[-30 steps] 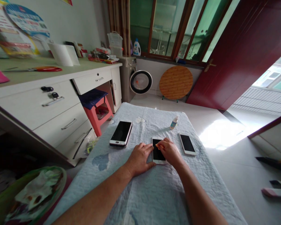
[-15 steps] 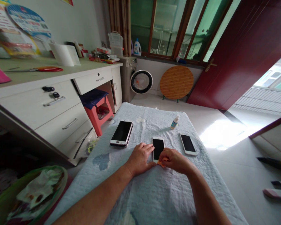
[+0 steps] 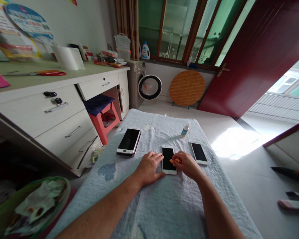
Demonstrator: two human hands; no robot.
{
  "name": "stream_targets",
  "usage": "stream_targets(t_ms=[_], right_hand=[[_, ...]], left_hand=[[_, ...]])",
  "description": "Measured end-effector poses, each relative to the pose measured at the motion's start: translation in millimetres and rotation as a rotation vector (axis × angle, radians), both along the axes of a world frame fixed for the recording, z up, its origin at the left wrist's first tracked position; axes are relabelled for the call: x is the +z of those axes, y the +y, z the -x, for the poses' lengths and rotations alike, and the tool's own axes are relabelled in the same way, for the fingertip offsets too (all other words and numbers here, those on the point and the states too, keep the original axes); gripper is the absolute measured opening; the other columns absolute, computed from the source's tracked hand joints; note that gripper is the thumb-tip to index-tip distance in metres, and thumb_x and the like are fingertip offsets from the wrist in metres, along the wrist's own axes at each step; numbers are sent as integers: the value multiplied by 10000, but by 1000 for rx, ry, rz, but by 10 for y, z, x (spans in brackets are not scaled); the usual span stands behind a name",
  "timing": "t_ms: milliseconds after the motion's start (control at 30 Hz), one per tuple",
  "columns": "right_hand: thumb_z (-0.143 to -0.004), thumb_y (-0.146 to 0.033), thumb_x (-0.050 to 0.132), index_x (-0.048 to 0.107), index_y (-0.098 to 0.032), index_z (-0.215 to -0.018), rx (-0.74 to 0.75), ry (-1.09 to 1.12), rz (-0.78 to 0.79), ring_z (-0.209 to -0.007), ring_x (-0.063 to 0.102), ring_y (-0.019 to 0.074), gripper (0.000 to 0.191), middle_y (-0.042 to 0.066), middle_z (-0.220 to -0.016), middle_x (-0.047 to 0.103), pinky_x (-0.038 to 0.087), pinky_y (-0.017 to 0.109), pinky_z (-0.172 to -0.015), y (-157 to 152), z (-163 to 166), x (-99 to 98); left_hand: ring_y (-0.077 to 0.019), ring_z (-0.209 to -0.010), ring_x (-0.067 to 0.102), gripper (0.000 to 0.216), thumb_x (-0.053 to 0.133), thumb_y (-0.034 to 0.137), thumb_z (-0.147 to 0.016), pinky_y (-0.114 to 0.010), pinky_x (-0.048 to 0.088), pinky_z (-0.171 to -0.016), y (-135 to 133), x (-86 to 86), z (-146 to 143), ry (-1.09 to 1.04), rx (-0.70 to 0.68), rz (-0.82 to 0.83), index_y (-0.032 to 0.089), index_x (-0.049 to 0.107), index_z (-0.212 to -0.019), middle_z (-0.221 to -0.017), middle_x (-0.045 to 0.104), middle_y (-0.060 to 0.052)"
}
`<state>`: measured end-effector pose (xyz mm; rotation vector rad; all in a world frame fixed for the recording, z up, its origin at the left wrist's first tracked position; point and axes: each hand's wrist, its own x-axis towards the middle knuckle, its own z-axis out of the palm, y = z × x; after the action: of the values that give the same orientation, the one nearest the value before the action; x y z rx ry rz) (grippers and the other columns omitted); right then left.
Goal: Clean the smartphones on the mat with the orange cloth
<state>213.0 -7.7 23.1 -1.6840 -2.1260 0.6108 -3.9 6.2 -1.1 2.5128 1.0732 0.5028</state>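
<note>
Pinched together on a small, crumpled piece of orange cloth [image 3: 175,161], the fingers of the right hand [image 3: 186,164] press at the right side of a white-framed phone with a black screen [image 3: 167,161], which lies flat on the quilted pale-blue table cover [image 3: 109,205]. At eight o'clock from that phone, the left hand [image 3: 149,170] lies palm down and holds nothing, its fingertips touching the phone's left edge and its thumb apart, near the lower corner. That light brace is probably the weak point: if the fingertips eased off while the cloth pushed sideways, the phone could skid or turn on the soft fabric, and the cover might ruck up beneath it. A bunched cloth could also let a bare knuckle touch the glass and smear it. Between two and three o'clock lies a slim white phone with a dark screen [image 3: 199,153], near the right hand; a wide swing of that wrist could knock it. Near one o'clock stands a small clear spray bottle with a blue label [image 3: 185,130], narrow enough to topple if bumped. Around ten o'clock, well apart, rests a larger white-framed phone [image 3: 129,140].
</note>
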Motion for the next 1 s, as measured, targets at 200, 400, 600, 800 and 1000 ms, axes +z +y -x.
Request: stream_targets(t_ms=[200,400,600,800,1000], right_hand=[[-862,-287,513,686,-207,-848,-186,-81,-119,-730,544,128,191,20,-809,571,361,221,-671,99,47,-143],[-892,-296,460,699,-222,-912,-304,-125,-171,-730,540,123,250,23,-828,567,342,209,-634,189,87,-237],[-896,-281,456,695,-231,-910,-312,-152,-172,-722,524,114,244,17,-842,559,325,205,-619,221,110,-217],[-905,-271,452,700,-234,-892,-302,-264,-135,-707,516,115,251,26,-851,555,320,222,-610,374,133,-132],[-904,-269,462,711,-219,-883,-248,-292,-130,-731,541,125,256,44,-864,582,329,231,-619,544,367,-68]], left_hand=[[-287,-1174,448,663,689,485,-724,-420,359,-1017,-2,4,-2,-3,0,1,191,506,-1290,-1355,512,-79],[-287,-1172,446,659,696,469,-714,-420,359,-1012,-2,6,-2,-7,-2,-4,211,502,-1289,-1352,513,-67],[-290,-1169,445,659,699,452,-714,-421,362,-1008,-15,19,0,10,-3,-11,196,505,-1289,-1386,482,-75],[-289,-1135,468,630,683,449,-727,-421,375,-984,-23,67,-12,14,-10,-17,219,502,-1286,-1354,515,-60],[-299,-1115,477,625,676,490,-731,-434,383,-966,-18,67,-9,16,-12,-24,223,519,-1273,-1336,533,-56]])
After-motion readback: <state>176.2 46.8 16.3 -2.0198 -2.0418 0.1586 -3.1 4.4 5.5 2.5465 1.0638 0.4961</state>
